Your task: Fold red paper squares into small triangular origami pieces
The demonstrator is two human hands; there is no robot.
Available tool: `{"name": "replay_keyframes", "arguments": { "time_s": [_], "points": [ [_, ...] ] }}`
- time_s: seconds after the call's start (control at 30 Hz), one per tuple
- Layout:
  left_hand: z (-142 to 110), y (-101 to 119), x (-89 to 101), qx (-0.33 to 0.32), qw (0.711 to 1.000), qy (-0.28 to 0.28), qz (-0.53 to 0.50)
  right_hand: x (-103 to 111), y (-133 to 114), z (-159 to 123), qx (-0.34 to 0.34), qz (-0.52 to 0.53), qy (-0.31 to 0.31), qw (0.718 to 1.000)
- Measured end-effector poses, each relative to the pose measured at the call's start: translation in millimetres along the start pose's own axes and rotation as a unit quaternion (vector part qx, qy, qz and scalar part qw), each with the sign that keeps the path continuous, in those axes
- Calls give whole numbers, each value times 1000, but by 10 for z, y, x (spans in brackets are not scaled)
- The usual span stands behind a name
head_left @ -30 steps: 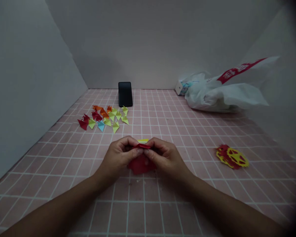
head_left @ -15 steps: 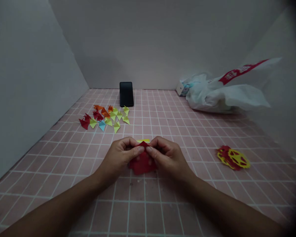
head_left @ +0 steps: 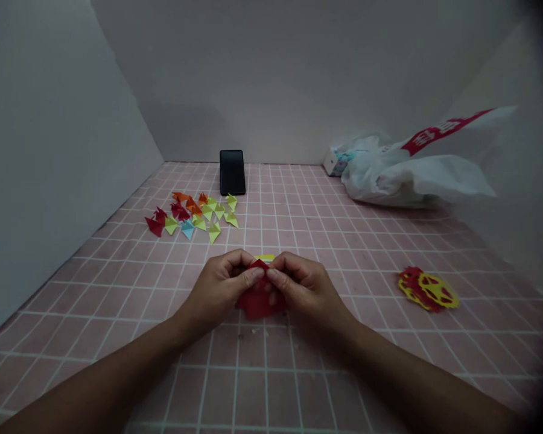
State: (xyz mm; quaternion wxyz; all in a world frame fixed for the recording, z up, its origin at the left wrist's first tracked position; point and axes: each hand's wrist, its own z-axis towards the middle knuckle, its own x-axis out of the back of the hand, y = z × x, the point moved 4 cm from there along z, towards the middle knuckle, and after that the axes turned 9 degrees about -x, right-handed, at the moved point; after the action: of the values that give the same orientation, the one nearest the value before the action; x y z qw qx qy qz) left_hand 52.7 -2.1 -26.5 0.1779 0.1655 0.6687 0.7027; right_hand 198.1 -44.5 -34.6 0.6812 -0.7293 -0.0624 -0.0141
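We pinch the red paper point(head_left: 259, 299) with both hands point(head_left: 219, 288) point(head_left: 305, 288), fingertips meeting; pressing the crease firmly against the bench point(head_left: 298, 374) seems wise

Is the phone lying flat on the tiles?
No, the phone stands upright, leaning against the back wall.

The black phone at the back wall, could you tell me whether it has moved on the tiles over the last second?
No. The black phone stands on the same tiles by the back wall; its slight shift in frame matches the plastic bag.
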Motion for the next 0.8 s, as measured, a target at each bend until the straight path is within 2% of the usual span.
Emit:
{"name": "replay_keyframes", "arguments": {
  "time_s": [0.33, 0.43, 0.63, 0.8],
  "points": [
    [-14, 10, 21, -29, 999, 36, 30, 33, -29, -21, 11, -11, 45, 999],
    [-1, -20, 37, -28, 998, 47, 9, 37, -5, -11, 14, -12, 53, 998],
    [15, -50, 14, 4, 999, 21, -34, 24, 40, 27, 1, 42, 8, 999],
    [30, -4, 39, -37, 999, 37, -16, 60, 8, 55, 11, 28, 7, 1000]
  ]
}}
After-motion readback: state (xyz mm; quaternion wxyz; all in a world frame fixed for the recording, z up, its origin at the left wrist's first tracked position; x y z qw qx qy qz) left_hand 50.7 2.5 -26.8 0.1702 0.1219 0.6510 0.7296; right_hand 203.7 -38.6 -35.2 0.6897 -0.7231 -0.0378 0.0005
